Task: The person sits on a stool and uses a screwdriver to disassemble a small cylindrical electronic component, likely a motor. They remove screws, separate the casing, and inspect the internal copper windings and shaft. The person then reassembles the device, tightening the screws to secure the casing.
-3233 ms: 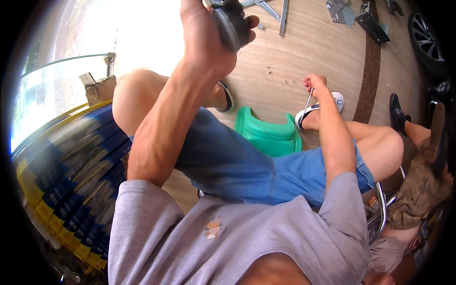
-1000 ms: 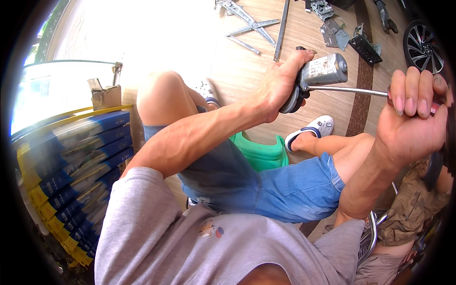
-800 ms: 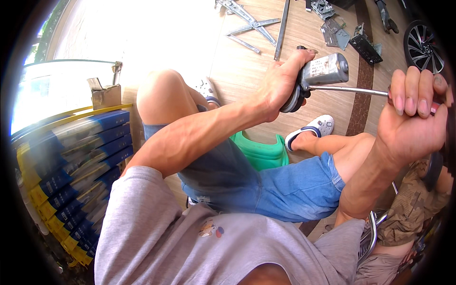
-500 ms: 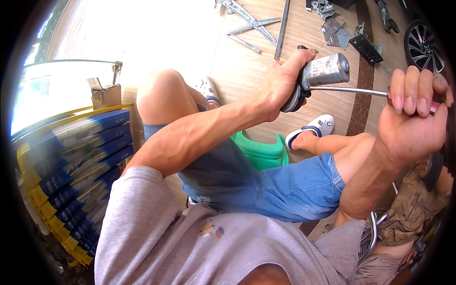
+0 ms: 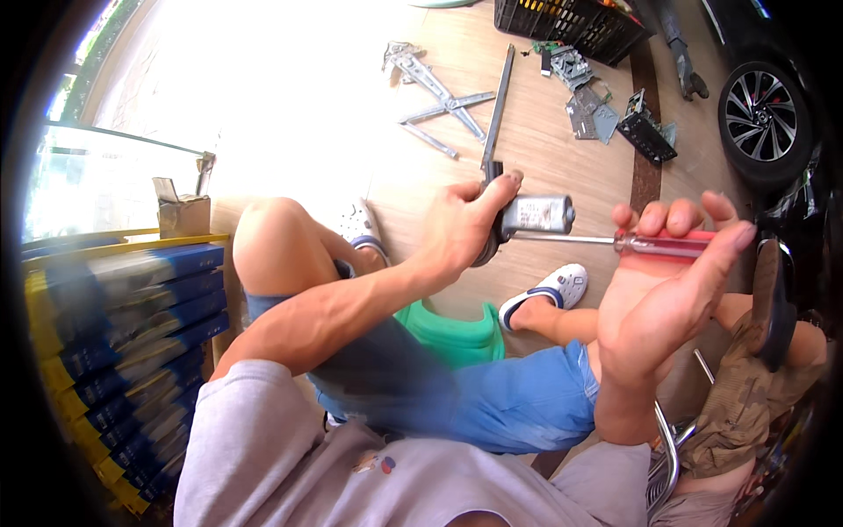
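My left hand (image 5: 458, 227) is closed around the black housing of a small electric motor (image 5: 537, 213), its silver metal can pointing right with a pale label on it. In my right hand (image 5: 650, 303) lies a screwdriver (image 5: 660, 246) with a clear red handle, held between the thumb and loosely curled fingers. Its steel shaft runs left, just under the motor's can, to the black housing. The tip is hidden there, so I cannot tell what it touches. Both hands are in the air above the floor, in front of my knees.
A scissor-shaped metal window regulator (image 5: 443, 101) and a long metal strip (image 5: 499, 105) lie on the floor. Beyond are dismantled electronic parts (image 5: 593, 114), a black crate (image 5: 571, 31) and a car wheel (image 5: 764, 123). Boxes (image 5: 132, 351) are stacked left; another person's leg (image 5: 746, 413) is at right.
The view has shifted, so the floor things sit lower and further left. My right hand's fingers have loosened from a tight wrap, showing more of the screwdriver's handle. The left hand still holds the motor.
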Demonstrator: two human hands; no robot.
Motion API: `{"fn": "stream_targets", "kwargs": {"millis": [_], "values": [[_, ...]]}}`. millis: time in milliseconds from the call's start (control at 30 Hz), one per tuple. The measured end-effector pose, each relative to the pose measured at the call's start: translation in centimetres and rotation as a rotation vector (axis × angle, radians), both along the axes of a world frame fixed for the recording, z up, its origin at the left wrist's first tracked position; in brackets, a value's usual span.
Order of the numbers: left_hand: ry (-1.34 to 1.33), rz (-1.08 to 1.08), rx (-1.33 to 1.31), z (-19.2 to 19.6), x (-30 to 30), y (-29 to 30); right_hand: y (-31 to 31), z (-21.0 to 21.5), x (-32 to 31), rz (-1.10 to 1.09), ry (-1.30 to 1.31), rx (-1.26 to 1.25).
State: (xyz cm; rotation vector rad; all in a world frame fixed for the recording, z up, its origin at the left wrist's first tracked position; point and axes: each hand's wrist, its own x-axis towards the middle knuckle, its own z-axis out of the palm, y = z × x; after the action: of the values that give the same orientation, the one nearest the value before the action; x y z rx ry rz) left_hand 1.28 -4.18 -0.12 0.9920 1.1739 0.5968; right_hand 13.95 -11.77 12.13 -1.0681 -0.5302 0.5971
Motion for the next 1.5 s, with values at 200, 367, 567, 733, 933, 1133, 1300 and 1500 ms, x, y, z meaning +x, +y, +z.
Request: {"fn": "stream_targets", "kwargs": {"millis": [200,367,567,733,933,1133,1300,1500], "values": [[0.044,-0.005,-0.124,0.2,-0.4,0.1,0.1,-1.4,1.8,0.054,0.218,0.004],[-0.018,0.078,-0.175,-0.4,0.2,0.8,1.2,-2.0,1.4,0.006,0.198,-0.001],[0.053,0.047,-0.151,-1.5,0.8,1.3,2.3,-2.8,1.9,-0.035,0.197,-0.017],[0.04,0.055,-0.255,-2.1,1.3,2.2,3.2,-4.1,3.6,0.191,0.132,0.12],[0.022,0.003,-0.32,-2.2,3.0,1.6,3.8,-3.5,7.0,0.745,0.367,0.268],[-0.05,0.047,-0.389,-1.5,3.9,2.5,4.7,-2.6,6.6,0.501,0.256,0.23],[-0.025,0.02,-0.412,-0.4,3.5,2.9,5.1,-2.1,5.5,0.144,0.11,0.028],[-0.024,0.103,-0.415,0.2,3.6,2.7,5.6,-1.5,4.4,-0.081,0.205,0.072]]}}
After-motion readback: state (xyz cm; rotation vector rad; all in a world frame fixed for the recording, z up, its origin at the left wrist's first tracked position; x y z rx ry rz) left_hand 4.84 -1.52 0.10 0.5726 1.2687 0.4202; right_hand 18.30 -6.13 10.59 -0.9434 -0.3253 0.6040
